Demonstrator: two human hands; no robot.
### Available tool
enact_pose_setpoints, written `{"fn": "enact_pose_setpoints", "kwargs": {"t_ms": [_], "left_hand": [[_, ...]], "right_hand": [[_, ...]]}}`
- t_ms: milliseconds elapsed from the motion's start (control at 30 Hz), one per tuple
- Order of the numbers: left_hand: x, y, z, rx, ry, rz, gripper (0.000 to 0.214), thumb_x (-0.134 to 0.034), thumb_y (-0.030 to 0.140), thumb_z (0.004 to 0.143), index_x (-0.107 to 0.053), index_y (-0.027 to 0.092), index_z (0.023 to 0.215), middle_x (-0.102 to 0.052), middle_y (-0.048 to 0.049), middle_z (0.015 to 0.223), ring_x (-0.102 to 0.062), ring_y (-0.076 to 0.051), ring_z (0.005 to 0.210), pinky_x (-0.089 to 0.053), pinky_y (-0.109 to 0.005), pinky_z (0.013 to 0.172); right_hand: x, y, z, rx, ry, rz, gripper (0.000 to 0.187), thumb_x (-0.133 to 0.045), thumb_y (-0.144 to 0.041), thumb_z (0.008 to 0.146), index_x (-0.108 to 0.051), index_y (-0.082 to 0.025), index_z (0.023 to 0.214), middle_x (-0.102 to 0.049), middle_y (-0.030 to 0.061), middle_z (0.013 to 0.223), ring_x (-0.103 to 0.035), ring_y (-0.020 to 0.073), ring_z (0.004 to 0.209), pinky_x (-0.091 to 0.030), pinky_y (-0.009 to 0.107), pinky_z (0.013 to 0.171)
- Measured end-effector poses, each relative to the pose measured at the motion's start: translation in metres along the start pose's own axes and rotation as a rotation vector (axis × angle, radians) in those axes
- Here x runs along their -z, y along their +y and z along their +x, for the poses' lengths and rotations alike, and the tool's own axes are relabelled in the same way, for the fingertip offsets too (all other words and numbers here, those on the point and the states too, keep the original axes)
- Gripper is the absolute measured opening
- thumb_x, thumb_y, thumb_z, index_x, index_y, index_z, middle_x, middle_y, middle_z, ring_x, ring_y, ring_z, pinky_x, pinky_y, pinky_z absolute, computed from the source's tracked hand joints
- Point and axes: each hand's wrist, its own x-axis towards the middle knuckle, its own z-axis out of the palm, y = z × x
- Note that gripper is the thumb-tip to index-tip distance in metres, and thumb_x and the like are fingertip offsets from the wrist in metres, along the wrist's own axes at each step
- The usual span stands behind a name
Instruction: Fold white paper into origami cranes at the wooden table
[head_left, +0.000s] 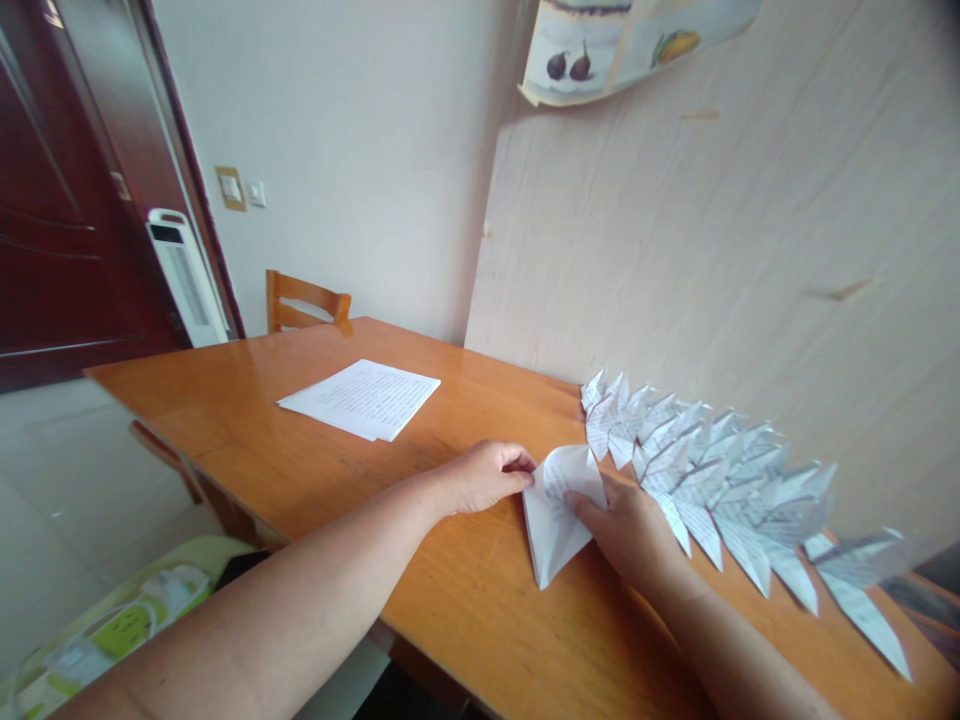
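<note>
At the lower middle, folded paper is pinched by left hand and right hand (fingers closed on it).

The left hand is closed in a pinch, its thumb just below its index finger, both pointing toward the right hand. Behind these fingers, the left wrist looks nearly straight, and the bare left forearm slants back down and away to the left. The right thumb reaches leftward, near the left fingertips but apart from them and slightly lower; the other right fingers are mostly hidden behind it. From that thumb, the bare right forearm runs back down and to the right.
</note>
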Motion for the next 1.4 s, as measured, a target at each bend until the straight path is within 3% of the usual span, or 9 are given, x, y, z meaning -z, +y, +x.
{"fn": "enact_pose_setpoints", "kwargs": {"t_ms": [400, 533, 633, 733, 833, 933, 1100, 1233, 1400], "left_hand": [[-0.012, -0.002, 0.002, -0.048, 0.080, 0.265, 0.015, -0.060, 0.027, 0.088, -0.068, 0.018, 0.096, -0.073, -0.0057, 0.094, -0.066, -0.021, 0.087, -0.049, -0.031, 0.076], [-0.012, 0.003, 0.001, -0.085, 0.083, 0.367, 0.010, -0.061, 0.025, 0.087, -0.068, 0.020, 0.092, -0.071, -0.0048, 0.093, -0.064, -0.022, 0.088, -0.047, -0.031, 0.075], [-0.011, 0.006, 0.001, -0.104, 0.080, 0.419, 0.008, -0.061, 0.022, 0.086, -0.067, 0.020, 0.091, -0.069, -0.0046, 0.095, -0.063, -0.022, 0.089, -0.046, -0.030, 0.075], [-0.011, 0.008, 0.001, -0.110, 0.072, 0.447, 0.009, -0.059, 0.021, 0.087, -0.067, 0.021, 0.090, -0.069, -0.0047, 0.095, -0.063, -0.021, 0.089, -0.046, -0.029, 0.075], [-0.011, 0.008, 0.000, -0.113, 0.068, 0.461, 0.008, -0.058, 0.021, 0.088, -0.066, 0.021, 0.090, -0.068, -0.0048, 0.095, -0.063, -0.021, 0.089, -0.046, -0.029, 0.075], [-0.012, 0.007, 0.000, -0.115, 0.070, 0.470, 0.009, -0.058, 0.020, 0.087, -0.066, 0.021, 0.092, -0.067, -0.0044, 0.096, -0.063, -0.021, 0.089, -0.046, -0.029, 0.076], [-0.012, 0.005, 0.001, -0.122, 0.070, 0.483, 0.009, -0.058, 0.018, 0.085, -0.066, 0.020, 0.090, -0.067, -0.0040, 0.093, -0.062, -0.021, 0.089, -0.046, -0.028, 0.076], [-0.012, 0.005, 0.002, -0.129, 0.073, 0.494, 0.010, -0.058, 0.020, 0.086, -0.067, 0.020, 0.091, -0.067, -0.0046, 0.092, -0.062, -0.022, 0.088, -0.046, -0.030, 0.077], [-0.013, 0.003, 0.002, -0.135, 0.082, 0.496, 0.011, -0.057, 0.020, 0.085, -0.067, 0.020, 0.090, -0.067, -0.0046, 0.092, -0.062, -0.022, 0.087, -0.046, -0.029, 0.075]], "right_hand": [[-0.003, -0.001, -0.001, -0.006, -0.038, -0.052, 0.025, -0.051, -0.043, 0.091, -0.064, -0.022, 0.086, -0.070, 0.0047, 0.078, -0.066, 0.0231, 0.073, -0.037, 0.028, 0.061], [-0.001, -0.005, -0.003, -0.013, -0.039, -0.065, 0.029, -0.051, -0.046, 0.091, -0.058, -0.022, 0.075, -0.067, 0.0028, 0.072, -0.063, 0.0214, 0.068, -0.035, 0.028, 0.058], [0.005, -0.007, -0.004, -0.017, -0.075, 0.057, 0.037, -0.052, -0.054, 0.091, -0.058, -0.022, 0.072, -0.065, 0.0013, 0.068, -0.061, 0.0201, 0.066, -0.037, 0.028, 0.057], [0.013, -0.005, -0.005, -0.032, -0.092, 0.303, 0.042, -0.048, -0.058, 0.093, -0.064, -0.021, 0.082, -0.070, 0.0029, 0.076, -0.065, 0.0215, 0.076, -0.044, 0.028, 0.064], [0.019, 0.005, -0.005, -0.136, -0.017, 0.512, 0.042, -0.042, -0.052, 0.095, -0.067, -0.020, 0.086, -0.072, 0.0058, 0.082, -0.067, 0.0226, 0.081, -0.049, 0.030, 0.071], [0.021, 0.016, -0.003, -0.231, 0.015, 0.533, 0.029, -0.049, -0.041, 0.088, -0.067, -0.020, 0.082, -0.070, 0.0051, 0.077, -0.066, 0.0216, 0.075, -0.049, 0.031, 0.068], [0.023, 0.022, -0.005, -0.168, -0.151, 0.419, 0.019, -0.053, -0.034, 0.083, -0.066, -0.023, 0.073, -0.061, -0.0013, 0.063, -0.053, 0.0165, 0.060, -0.039, 0.028, 0.057], [0.022, 0.019, -0.006, -0.097, -0.279, 0.438, 0.021, -0.054, -0.036, 0.084, -0.068, -0.021, 0.081, -0.062, -0.0018, 0.068, -0.055, 0.0164, 0.066, -0.040, 0.028, 0.063], [0.018, 0.018, -0.006, -0.072, -0.301, 0.479, 0.023, -0.055, -0.037, 0.085, -0.070, -0.020, 0.084, -0.065, -0.0007, 0.071, -0.059, 0.0183, 0.072, -0.043, 0.028, 0.066]]}}
